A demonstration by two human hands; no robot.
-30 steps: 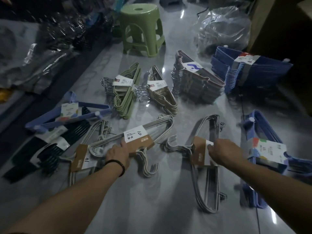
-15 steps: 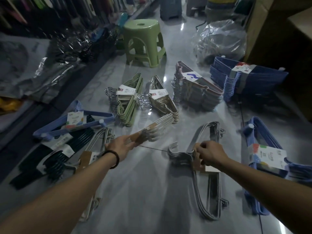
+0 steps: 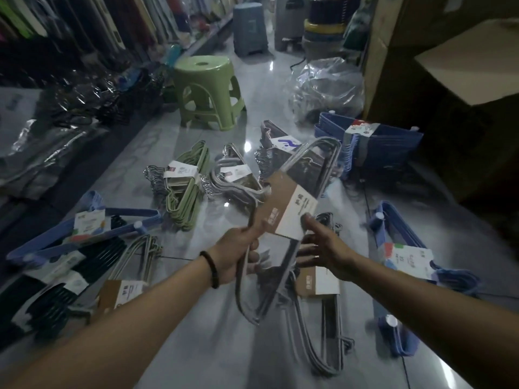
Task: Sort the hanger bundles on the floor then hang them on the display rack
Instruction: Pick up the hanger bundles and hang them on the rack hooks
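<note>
Our left hand [image 3: 238, 255] was curled tight round the grey bundle [image 3: 273, 287], holding it up off the floor [image 3: 213, 349] between both hands, tilted away from us. Our right hand [image 3: 325, 248] was spread wide and gripped nothing, its thumb touching the bundle's card [image 3: 286, 206]. Below that hand a second bundle [image 3: 327, 318] lay on the floor.

Two bare forearms showed, the left forearm [image 3: 126, 318] at the lower left of the frame, the right forearm [image 3: 421, 304] at the lower right. A thin black bracelet [image 3: 212, 269] circled the left wrist, just below centre. The left hand [image 3: 238, 248] and right hand [image 3: 325, 248] were bare.
</note>
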